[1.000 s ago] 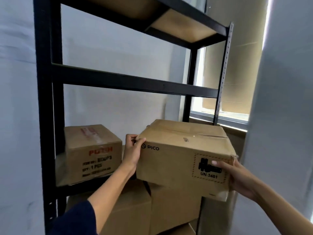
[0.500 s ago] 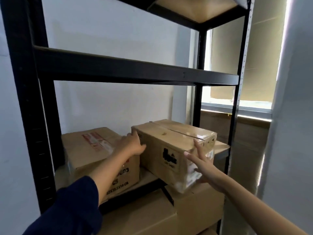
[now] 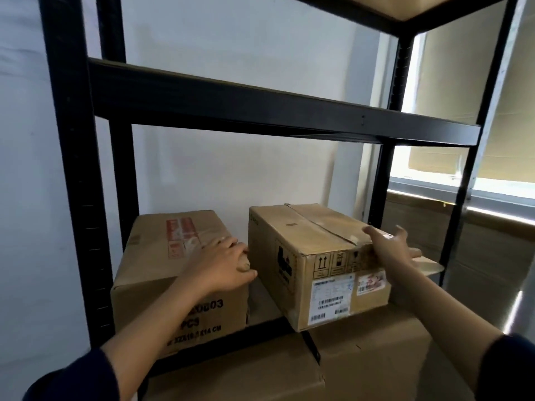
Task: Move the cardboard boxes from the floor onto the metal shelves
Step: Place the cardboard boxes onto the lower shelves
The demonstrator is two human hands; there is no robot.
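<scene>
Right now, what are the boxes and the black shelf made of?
The right box and left box look like brown cardboard: dull, creased, with tape and printed labels. The shelf frame looks like metal painted black, smooth, with a slight sheen and slotted posts.

Both hands (image 3: pixel 224 263) (image 3: pixel 389 250) on taped box (image 3: pixel 312 256) (shelf (image 3: pixel 266 309), R side).

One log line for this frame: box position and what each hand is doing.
stage: seating box | labelled box: on shelf, front corner overhanging | left hand: against its left side | right hand: at its right top edge | neighbour box: shelved beside
</scene>
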